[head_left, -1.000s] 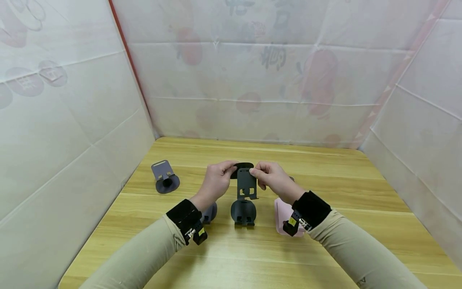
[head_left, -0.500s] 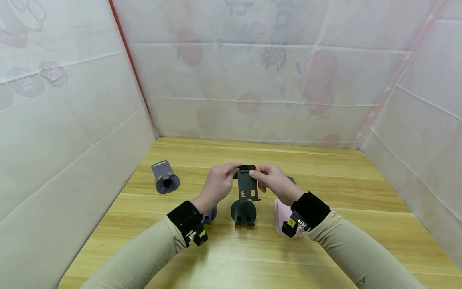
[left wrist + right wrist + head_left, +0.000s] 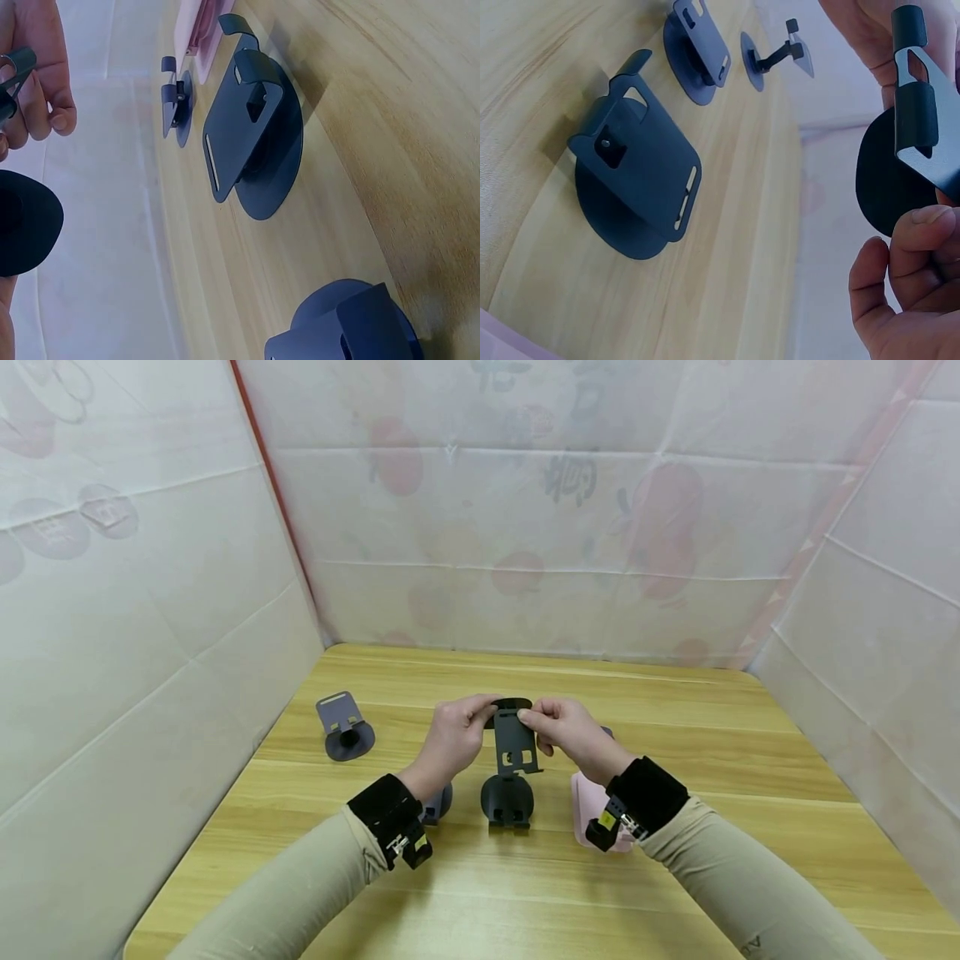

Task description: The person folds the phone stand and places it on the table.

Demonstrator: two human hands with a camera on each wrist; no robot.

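left hand (image 3: 452, 739): pinches the round base (image 3: 512, 704)
right hand (image 3: 566, 732): pinches the stand plate (image 3: 513, 742)
stand plate: upright, long axis vertical, above the counter (image 3: 675, 752)

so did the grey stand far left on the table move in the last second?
No. The grey stand sits where it was, beside the left wall; the slight shift matches head-camera drift.

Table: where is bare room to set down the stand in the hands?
Bare wood runs along the near edge of the table, in front of the dark stand and pink stand. The right side and far strip by the back wall are bare too. Crowded: under both hands, and far left by the grey stand.
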